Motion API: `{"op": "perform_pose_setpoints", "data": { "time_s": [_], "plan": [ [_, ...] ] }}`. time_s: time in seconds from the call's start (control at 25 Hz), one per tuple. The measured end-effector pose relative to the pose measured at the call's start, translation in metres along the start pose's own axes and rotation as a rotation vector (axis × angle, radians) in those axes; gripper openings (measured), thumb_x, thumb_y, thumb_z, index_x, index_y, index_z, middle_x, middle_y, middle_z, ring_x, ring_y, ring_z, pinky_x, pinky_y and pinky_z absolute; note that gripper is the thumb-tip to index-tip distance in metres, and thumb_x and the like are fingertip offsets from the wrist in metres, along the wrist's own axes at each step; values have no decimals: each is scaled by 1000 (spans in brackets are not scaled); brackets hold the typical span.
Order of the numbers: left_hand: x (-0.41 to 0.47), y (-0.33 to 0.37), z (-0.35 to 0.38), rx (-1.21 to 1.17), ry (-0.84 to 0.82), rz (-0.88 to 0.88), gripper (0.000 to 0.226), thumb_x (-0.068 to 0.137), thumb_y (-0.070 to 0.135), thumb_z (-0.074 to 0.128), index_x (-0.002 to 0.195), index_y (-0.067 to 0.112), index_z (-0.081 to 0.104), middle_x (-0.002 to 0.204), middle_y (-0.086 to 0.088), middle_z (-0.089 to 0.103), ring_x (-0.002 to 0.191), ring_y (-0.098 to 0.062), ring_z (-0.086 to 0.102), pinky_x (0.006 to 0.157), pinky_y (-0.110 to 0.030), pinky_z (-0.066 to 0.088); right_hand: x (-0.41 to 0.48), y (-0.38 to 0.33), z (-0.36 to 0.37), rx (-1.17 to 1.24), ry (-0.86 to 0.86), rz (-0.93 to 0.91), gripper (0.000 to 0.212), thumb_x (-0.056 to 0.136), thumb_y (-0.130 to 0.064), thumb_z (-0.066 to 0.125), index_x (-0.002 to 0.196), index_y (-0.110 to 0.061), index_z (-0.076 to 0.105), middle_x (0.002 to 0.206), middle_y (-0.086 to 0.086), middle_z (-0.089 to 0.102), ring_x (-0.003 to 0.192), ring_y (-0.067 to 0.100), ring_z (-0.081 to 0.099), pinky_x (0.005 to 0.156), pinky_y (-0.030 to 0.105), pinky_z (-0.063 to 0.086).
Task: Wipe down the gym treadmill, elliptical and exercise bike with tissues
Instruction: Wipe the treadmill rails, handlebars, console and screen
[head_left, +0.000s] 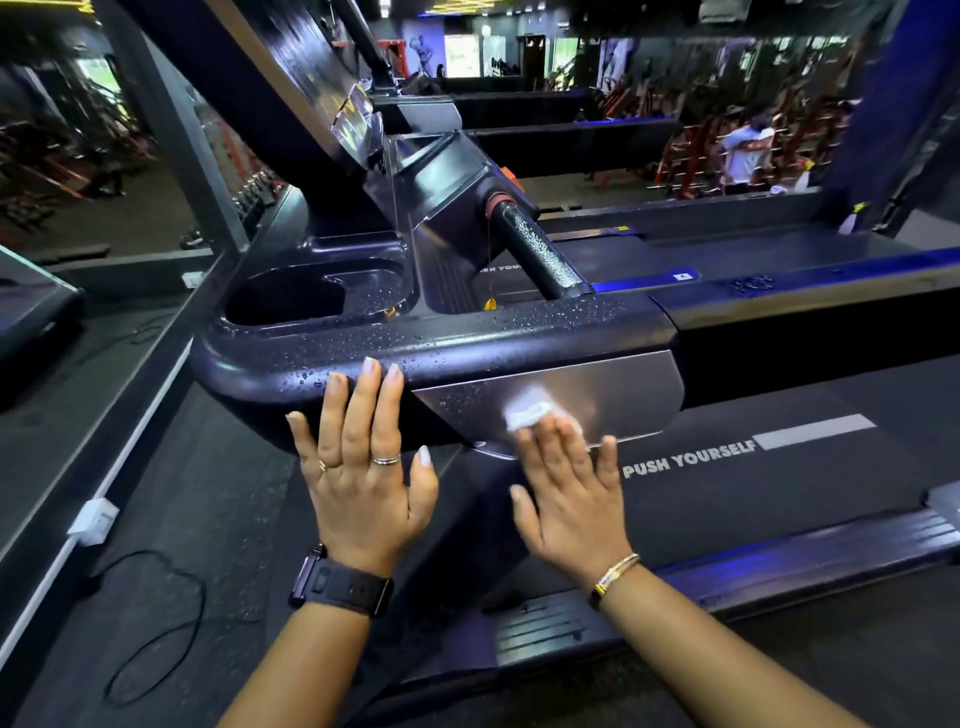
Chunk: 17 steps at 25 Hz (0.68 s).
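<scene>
Flat right hand (569, 493) presses a blurred, seemingly crumpled white tissue (527, 410) against the droplet-speckled treadmill (467, 338).

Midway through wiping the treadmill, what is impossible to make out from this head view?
In the head view:
The tissue: blurred, partly under fingers of the right hand.
The console screen: edge-on, cut off by the top edge.
The cup holder interior: too dark.
The rail beneath the left hand: covered by its palm.
</scene>
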<state>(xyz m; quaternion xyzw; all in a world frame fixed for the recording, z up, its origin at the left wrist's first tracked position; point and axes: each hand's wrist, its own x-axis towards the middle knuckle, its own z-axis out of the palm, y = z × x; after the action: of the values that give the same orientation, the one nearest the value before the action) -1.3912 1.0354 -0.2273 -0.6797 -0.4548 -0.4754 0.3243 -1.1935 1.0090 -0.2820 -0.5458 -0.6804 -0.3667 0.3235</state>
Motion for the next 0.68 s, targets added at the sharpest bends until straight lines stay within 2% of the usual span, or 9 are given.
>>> {"op": "perform_pose_setpoints", "data": {
  "time_s": [0.08,0.16,0.24,0.36,0.44,0.56,0.68],
  "plan": [
    [1,-1,1,4,19,7,63,94,34,34,154,17,23,159,1,23,150,-18,11,121,-46,-2,21,4,-8,43,55,132,75,93,-38,35,155,-18,-1,162,0,-11,149,18,-6,118,46,-9],
    [2,-2,4,10,25,7,64,95,35,34,155,18,21,162,6,16,151,-18,11,121,-46,-2,48,-8,-15,140,79,173,80,89,-38,38,154,-17,-4,161,0,-15,149,19,-9,117,46,-12],
    [0,0,4,21,21,11,65,94,35,34,155,17,20,163,7,13,151,-19,10,121,-47,-2,53,-26,-15,199,62,51,74,92,-39,33,154,-17,0,161,0,-12,149,19,-7,117,47,-12],
    [0,1,1,31,8,12,63,96,36,32,155,18,21,163,7,14,150,-18,12,121,-47,0,23,-31,-2,138,28,-142,66,96,-40,28,155,-19,8,163,-1,-4,149,14,0,118,45,-9],
    [1,-1,-1,34,-5,23,63,96,36,32,155,18,21,162,7,15,150,-18,12,121,-47,1,14,-20,1,99,43,-78,66,96,-40,28,155,-20,7,163,-2,-4,149,13,-1,117,45,-11],
    [4,0,-3,55,-30,3,64,94,35,34,154,19,22,158,1,25,150,-17,13,121,-47,2,40,-21,-6,121,76,89,79,89,-43,35,155,-17,-1,161,1,-12,149,18,-10,115,47,-15],
    [6,7,-12,-3,-60,-71,58,98,39,27,148,12,33,150,-8,37,149,-18,17,122,-48,4,55,-44,-12,173,53,-59,80,87,-45,37,155,-18,5,162,-1,-9,149,16,-7,116,47,-15]
  ]
}}
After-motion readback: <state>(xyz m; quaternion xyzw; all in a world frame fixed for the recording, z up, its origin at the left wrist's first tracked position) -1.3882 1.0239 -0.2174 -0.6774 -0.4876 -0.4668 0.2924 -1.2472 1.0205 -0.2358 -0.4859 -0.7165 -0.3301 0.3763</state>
